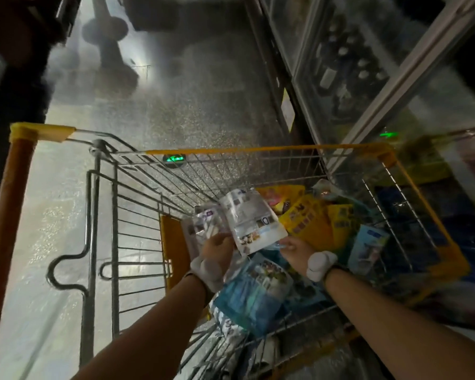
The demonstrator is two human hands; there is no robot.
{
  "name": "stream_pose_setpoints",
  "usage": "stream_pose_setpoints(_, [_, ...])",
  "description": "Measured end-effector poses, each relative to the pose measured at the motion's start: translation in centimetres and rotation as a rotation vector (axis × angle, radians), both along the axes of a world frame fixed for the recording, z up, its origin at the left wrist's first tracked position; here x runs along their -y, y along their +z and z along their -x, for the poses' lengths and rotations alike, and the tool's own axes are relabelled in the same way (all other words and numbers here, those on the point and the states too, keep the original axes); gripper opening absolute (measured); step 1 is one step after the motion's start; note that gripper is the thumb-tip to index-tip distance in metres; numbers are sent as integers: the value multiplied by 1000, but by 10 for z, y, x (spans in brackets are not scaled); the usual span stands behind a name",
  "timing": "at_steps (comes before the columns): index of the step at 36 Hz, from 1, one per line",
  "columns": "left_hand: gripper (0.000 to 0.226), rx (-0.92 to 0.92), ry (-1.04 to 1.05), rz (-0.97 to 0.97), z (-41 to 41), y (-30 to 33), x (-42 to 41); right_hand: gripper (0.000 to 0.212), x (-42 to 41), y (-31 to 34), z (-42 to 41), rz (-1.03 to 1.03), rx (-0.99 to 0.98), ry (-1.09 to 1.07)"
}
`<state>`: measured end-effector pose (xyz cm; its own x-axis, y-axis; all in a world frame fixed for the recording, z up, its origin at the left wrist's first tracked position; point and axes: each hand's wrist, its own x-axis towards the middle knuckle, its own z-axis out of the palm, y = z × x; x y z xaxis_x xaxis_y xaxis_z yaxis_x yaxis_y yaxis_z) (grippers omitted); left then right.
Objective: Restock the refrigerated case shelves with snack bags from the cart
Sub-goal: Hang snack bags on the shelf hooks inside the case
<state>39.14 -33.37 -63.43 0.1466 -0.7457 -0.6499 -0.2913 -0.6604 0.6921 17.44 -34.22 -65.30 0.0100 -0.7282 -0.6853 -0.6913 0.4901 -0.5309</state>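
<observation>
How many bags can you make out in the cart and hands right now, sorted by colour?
White bags, held in the hands: 2
Yellow bags, in the cart: at least 2, overlapping so the count is unsure
Blue bags, in the cart: 2
Total: about 6 visible

The silver wire shopping cart [137, 204] has a yellow plastic rim and an orange handle bar [8, 204]. The white foil snack bags [247, 215] carry small grey and purple printed panels. The yellow snack bags [310, 218] show dark lettering. The blue pouch [255, 294] bears a multicoloured picture. The grey floor [203, 105] is speckled.
</observation>
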Motion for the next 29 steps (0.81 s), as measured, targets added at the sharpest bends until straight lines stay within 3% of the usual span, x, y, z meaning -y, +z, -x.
stream_pose_setpoints(4, [31, -2, 37, -69, -15, -22, -15, 26, -3, -29, -11, -51, -101, 91])
stream_pose_setpoints(9, [14, -16, 86, -108, -28, -38, -27, 26, -8, -52, -13, -124, -132, 165])
stream_pose_setpoints(15, [49, 19, 80, -142, -39, -70, -44, 40, -20, -57, -18, -153, -237, 250])
stream_pose_setpoints(18, [40, 30, 58, -156, -39, -76, -47, 42, -21, -54, -18, -181, -233, 285])
stream_pose_setpoints(21, [56, 19, 86, -155, -37, -72, -52, 37, -18, -57, -15, -125, -252, 270])
stream_pose_setpoints(23, [46, 1, 84, -149, -32, -62, -56, 35, -17, -55, -10, -87, -251, 262])
stream_pose_setpoints(25, [17, -25, 111, -127, -31, -54, -60, 32, -16, -53, -10, -64, -230, 260])
stream_pose_setpoints(29, [20, -56, 161, -103, -31, -53, -66, 18, -17, -55, -9, -34, -156, 220])
